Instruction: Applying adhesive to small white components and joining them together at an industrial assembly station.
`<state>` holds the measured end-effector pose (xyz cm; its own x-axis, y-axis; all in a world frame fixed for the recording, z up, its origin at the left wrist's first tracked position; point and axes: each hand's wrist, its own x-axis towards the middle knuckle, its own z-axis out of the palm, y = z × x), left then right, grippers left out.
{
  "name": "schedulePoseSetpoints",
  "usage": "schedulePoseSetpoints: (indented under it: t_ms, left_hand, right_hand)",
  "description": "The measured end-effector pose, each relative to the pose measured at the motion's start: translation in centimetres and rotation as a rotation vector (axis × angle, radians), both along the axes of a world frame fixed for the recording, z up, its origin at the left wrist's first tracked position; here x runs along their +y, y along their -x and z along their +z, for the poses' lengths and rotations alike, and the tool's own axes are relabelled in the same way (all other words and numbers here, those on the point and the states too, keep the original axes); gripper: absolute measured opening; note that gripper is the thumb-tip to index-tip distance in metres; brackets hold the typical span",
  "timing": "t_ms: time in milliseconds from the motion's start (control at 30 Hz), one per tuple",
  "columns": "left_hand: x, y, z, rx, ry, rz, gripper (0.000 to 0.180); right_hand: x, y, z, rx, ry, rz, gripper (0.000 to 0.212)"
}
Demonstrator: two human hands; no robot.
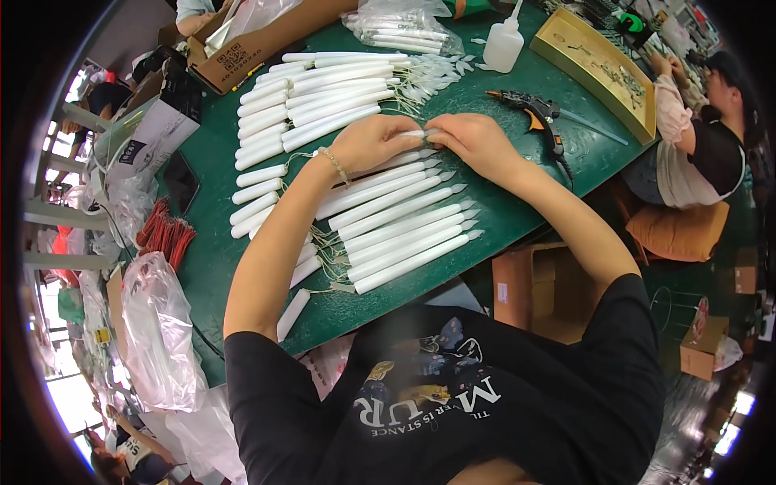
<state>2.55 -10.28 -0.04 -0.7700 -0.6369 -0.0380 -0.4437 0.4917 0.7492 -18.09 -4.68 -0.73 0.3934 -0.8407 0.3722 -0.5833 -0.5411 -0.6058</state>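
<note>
My left hand (373, 147), a beaded bracelet at its wrist, is closed around the end of a white LED taper candle (413, 135). From the other side my right hand (477, 144) pinches that candle's tip; the small piece between my fingertips is mostly hidden. Below my hands lies a row of long white candles (404, 234) with clear flame-shaped tips (469, 225). Thin wires join them to short white tubes (293, 314) at the left. Beyond my left hand, more white candles (335, 95) lie in rows, their clear flame tips (436, 73) pointing right.
On the green table (525, 182) are a black hot glue gun (533, 113), a white squeeze bottle (503, 46), a yellow box (594, 69) of small parts, red wires (166, 232) and a dark phone (181, 182). A co-worker (695, 137) sits at the right. An open carton (546, 291) stands below the edge.
</note>
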Motion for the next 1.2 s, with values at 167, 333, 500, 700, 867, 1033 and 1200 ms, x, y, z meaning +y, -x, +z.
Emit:
schedulePoseSetpoints:
  t_ms: [167, 333, 500, 700, 867, 1033, 1200]
  left_hand:
    - [0.2, 0.1, 0.3, -0.018, -0.049, 0.073, 0.029]
    - [-0.1, 0.0, -0.4, 0.044, -0.066, 0.095, 0.029]
    - [0.1, 0.1, 0.1, 0.058, -0.076, 0.095, 0.028]
    - [0.0, -0.1, -0.4, 0.06, -0.143, 0.052, 0.029]
    - [0.0, 0.1, -0.4, -0.008, -0.105, 0.05, 0.03]
    - [-0.1, 0.2, -0.2, -0.05, -0.051, 0.053, 0.03]
    - [0.0, 0.4, 0.1, -0.067, -0.012, 0.067, 0.029]
  right_hand:
    - [-0.3, 0.4, 0.6, 0.202, 0.382, -0.057, 0.017]
    - [-0.5, 0.3, -0.1, 0.238, 0.265, -0.071, 0.016]
    - [-0.9, 0.6, -0.7, 0.212, 0.266, -0.013, 0.015]
    - [-1.5, 1.0, -0.8, 0.152, 0.33, 0.132, 0.013]
    - [-1.9, 1.3, -0.3, 0.28, 0.366, 0.201, 0.014]
    - [-2.2, 1.2, 0.6, 0.401, 0.41, 0.222, 0.017]
    - [-2.4, 1.2, 0.6, 0.414, 0.429, 0.261, 0.017]
